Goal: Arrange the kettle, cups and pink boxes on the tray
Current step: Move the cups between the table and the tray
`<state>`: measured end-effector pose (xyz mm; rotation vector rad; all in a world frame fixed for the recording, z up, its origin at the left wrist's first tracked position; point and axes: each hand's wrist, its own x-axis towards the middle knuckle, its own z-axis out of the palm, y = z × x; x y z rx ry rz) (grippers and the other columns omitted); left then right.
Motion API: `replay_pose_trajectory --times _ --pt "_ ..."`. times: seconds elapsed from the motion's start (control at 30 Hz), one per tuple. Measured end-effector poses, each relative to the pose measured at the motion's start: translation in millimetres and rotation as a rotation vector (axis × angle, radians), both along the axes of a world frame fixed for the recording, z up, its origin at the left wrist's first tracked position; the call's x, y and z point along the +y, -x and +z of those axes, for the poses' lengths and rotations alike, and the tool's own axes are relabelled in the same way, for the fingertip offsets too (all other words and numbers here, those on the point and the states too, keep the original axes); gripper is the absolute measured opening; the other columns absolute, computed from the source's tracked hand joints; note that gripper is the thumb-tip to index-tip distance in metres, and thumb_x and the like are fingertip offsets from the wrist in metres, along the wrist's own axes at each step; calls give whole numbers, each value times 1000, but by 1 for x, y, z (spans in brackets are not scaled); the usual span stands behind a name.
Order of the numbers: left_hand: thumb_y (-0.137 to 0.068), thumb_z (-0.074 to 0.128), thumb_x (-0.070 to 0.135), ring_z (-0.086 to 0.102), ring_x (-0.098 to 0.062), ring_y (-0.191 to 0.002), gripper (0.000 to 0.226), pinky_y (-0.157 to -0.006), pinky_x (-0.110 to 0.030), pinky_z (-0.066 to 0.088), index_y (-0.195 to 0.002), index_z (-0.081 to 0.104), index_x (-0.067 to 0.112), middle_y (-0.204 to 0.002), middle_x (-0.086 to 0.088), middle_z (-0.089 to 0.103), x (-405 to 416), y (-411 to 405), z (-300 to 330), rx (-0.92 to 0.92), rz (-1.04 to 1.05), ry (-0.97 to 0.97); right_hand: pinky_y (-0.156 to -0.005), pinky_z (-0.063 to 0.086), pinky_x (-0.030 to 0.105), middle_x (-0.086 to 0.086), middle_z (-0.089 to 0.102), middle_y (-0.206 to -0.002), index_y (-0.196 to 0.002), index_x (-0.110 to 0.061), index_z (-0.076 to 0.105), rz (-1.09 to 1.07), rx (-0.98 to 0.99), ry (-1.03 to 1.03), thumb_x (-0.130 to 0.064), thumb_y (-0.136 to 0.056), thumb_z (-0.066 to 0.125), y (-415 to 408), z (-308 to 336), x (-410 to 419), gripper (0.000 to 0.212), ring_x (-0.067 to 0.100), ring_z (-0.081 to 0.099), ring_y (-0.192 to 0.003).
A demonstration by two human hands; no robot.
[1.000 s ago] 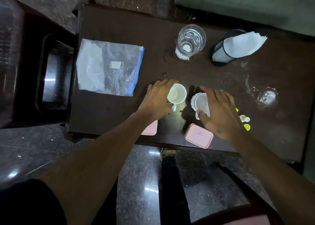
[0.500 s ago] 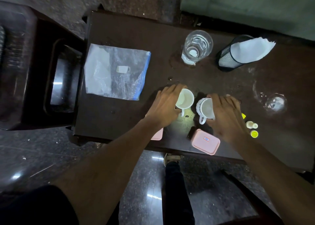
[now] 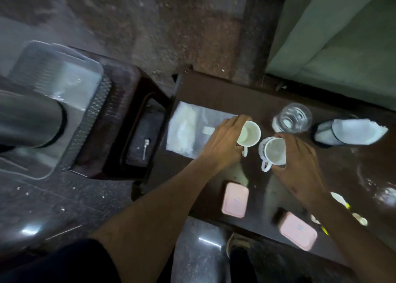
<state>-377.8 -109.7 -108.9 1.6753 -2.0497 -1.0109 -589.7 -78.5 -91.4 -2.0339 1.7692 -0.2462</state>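
Note:
My left hand [image 3: 222, 145] grips a white cup [image 3: 249, 133] lifted above the dark table [image 3: 214, 94]. My right hand [image 3: 300, 162] grips a second white cup [image 3: 275, 150] beside it, handle pointing toward me. Two pink boxes lie near the table's front edge, one [image 3: 235, 199] below the cups and one [image 3: 299, 233] further right. On a dark stool at the far left rests a clear tray [image 3: 62, 74] with a steel kettle [image 3: 27, 122] standing on it.
A plastic bag [image 3: 188, 130] lies flat on the table's left part. A water glass [image 3: 292, 117] and a black mesh holder with white paper [image 3: 347, 131] stand at the back. Small yellow-white bits [image 3: 342, 201] and a wet glass lid [image 3: 385, 193] lie at right.
Both hands have closed on the cups and lifted them off the table. The view has swung left, bringing the tray and kettle into sight.

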Motion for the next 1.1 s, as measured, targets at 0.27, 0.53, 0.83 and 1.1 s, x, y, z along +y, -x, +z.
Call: replay_pose_trajectory --times 0.27,0.53,0.83,1.1 --pt "-81 75 6 55 -35 -123 68 -102 -38 43 -144 49 6 -137 -13 58 -64 -165 71 -108 132 154 -88 50 44 8 68 -108 -117 -14 56 65 -203 89 -21 -80 81 -178 49 -88 46 37 65 -102" --pt "-83 75 8 55 -40 -131 73 -106 -39 42 -150 46 -2 -144 -20 57 -115 -364 145 -296 252 267 -89 49 47 13 64 -118 -126 -8 55 227 -344 218 -20 -77 81 -367 96 -150 57 38 61 -108" --pt "-84 72 14 61 -40 -105 50 -86 -48 51 -131 58 5 -119 -20 57 -127 -519 146 -463 19 150 -86 53 48 11 60 -121 -129 -15 48 322 -253 133 -27 -76 85 -504 72 -154 66 35 61 -105" --pt "-78 83 39 53 -30 -117 64 -97 -49 47 -137 59 34 -126 -8 49 -121 -562 104 -660 -188 125 -98 50 41 8 54 -135 -136 -15 45 345 -135 16 -12 -80 77 -546 28 -148 65 30 56 -124"
